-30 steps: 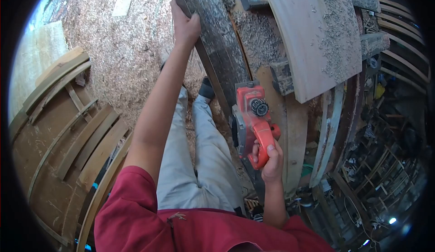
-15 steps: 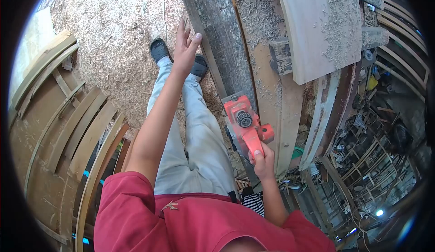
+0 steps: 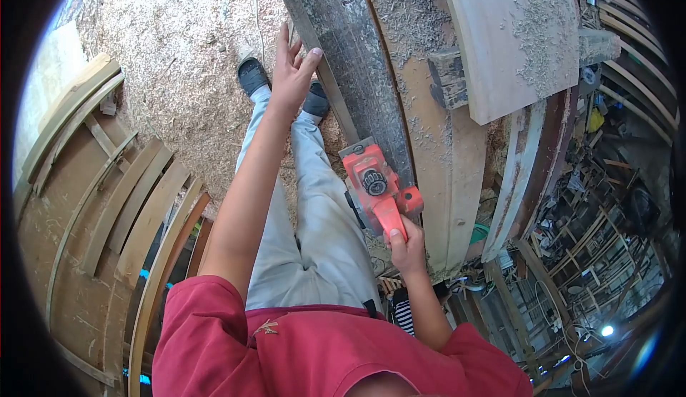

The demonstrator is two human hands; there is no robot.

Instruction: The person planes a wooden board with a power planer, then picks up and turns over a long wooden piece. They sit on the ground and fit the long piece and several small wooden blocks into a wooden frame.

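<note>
A red electric planer [image 3: 371,175] rests over the edge of a narrow wooden strip [image 3: 311,40] beside a dark weathered beam [image 3: 357,54]. The fingers of my right hand [image 3: 409,248] are wrapped round the planer's rear handle. Further up, my left hand [image 3: 294,72] reaches to the strip, its fingers spread and its fingertips at the strip's edge; whether it presses on the wood cannot be made out. The planer's sole is hidden beneath its body.
A wide pale board [image 3: 507,54] strewn with shavings lies on blocks at the upper right. Curved wooden pieces [image 3: 150,211] stand at the left. Shavings cover the floor [image 3: 179,61] around my feet. Cluttered scrap and cables fill the lower right.
My right hand and the planer have moved a little up and to the left in the view. My left hand stays spread at the strip. The view has shifted slightly.
</note>
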